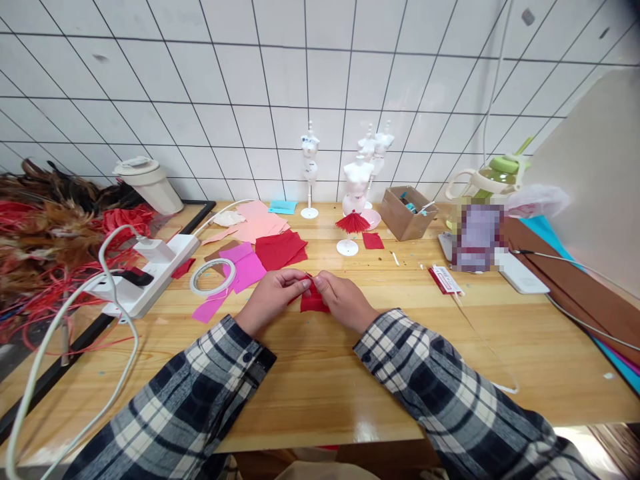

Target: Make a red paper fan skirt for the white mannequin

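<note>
My left hand (pixel 274 293) and my right hand (pixel 347 298) meet above the middle of the table. Both are closed, thumb against fingers, pinching the top edge of a small piece of red crepe paper (pixel 314 303). The paper hangs between them, its upper part partly hidden by my fingertips. Just beyond stands a small white dress-form mannequin (pixel 357 181) with a red pleated paper skirt (pixel 353 223) around its stand. Left of my hands lie sheets of red crepe paper (pixel 280 251), magenta paper (pixel 243 267) and a roll of white tape (pixel 213 277).
More mini mannequins (pixel 310 163) stand by the tiled wall. A cardboard box (pixel 407 217) sits back right, near a green-lidded jug (pixel 500 175). At left are a power strip (pixel 165 270), a white cup (pixel 150 187) and feathers (pixel 55 233). A red-and-white packet (pixel 446 280) lies at right.
</note>
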The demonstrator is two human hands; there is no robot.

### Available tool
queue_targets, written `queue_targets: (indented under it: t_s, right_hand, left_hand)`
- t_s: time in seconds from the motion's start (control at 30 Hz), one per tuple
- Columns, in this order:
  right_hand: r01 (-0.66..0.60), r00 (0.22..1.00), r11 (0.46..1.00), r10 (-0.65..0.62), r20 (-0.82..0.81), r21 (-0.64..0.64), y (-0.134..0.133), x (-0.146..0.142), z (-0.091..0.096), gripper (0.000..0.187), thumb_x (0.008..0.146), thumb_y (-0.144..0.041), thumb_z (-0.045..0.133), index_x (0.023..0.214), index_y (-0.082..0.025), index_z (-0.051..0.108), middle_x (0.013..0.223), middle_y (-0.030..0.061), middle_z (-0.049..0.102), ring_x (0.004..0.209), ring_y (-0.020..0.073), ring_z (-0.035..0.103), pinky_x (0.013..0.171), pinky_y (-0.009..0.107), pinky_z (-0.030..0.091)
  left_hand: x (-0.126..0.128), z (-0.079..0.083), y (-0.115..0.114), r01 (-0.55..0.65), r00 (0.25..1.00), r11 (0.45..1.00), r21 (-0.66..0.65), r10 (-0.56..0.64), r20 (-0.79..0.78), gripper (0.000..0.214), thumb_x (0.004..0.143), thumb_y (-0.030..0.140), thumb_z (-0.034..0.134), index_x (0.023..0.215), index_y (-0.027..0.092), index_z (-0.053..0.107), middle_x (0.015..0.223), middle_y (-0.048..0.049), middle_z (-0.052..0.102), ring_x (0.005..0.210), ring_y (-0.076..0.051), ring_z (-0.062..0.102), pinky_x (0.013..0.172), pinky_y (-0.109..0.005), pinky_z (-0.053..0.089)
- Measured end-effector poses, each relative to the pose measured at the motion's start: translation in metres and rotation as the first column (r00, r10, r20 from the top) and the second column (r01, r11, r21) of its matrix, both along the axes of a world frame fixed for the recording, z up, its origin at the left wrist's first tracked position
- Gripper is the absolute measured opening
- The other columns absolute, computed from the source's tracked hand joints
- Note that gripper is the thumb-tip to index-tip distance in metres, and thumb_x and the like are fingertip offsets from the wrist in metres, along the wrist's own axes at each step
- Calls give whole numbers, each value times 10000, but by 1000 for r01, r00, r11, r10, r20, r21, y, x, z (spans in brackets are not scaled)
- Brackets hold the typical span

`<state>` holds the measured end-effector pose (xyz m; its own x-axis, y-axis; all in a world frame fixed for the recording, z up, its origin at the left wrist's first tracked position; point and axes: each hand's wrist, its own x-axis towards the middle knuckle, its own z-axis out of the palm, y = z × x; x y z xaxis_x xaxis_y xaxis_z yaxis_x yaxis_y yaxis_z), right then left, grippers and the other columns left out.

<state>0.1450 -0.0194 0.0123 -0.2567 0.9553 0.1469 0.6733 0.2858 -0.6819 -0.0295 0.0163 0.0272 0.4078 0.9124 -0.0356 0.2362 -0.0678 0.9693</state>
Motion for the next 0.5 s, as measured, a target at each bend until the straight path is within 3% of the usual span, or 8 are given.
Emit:
queue_targets:
  t_s: [0.2, 0.3, 0.43, 0.5]
  right_hand:
    - [36, 997, 999, -37, 69, 20, 0, -3, 0, 411, 1004, -430, 222, 881, -213, 549, 780, 12, 636, 702, 142, 548, 631, 241, 327]
    - [127, 984, 992, -129, 121, 19, 6, 5, 1, 430, 1002, -443, 213, 948, -214, 573, 823, 33, 674, 732, 160, 591, 640, 246, 349]
    - [339, 914, 940, -338, 223, 34, 20, 35, 2, 449, 980, -480, 272, 1296, -244, 486, 1062, 83, 696, 879, 219, 647, 684, 272, 402]
    - [294, 929, 955, -292, 227, 24, 27, 51, 2, 469, 979, -420, 324, 1432, -302, 349, 1238, 62, 640, 1024, 224, 629, 763, 277, 425]
  left_hand:
    - [-1, -7, 1, 30, 1000, 1000, 0, -30, 5, 327, 720, 464, 697, 816, 151, 710, 728, -57, 708, 708, -181, 621, 686, -286, 477]
    - [-3, -13, 6, 14, 1000, 1000, 6, -14, -13, 316, 750, 467, 667, 817, 159, 694, 719, -49, 701, 695, -178, 621, 696, -293, 477]
    - [-14, -16, 18, -144, 987, 982, 122, 151, -48, 352, 785, 460, 614, 957, 160, 676, 773, -49, 706, 746, -192, 636, 747, -315, 483]
    - [-19, -16, 23, -175, 970, 958, 226, 207, -126, 359, 807, 436, 583, 1021, 161, 670, 900, -72, 716, 813, -207, 644, 792, -336, 485]
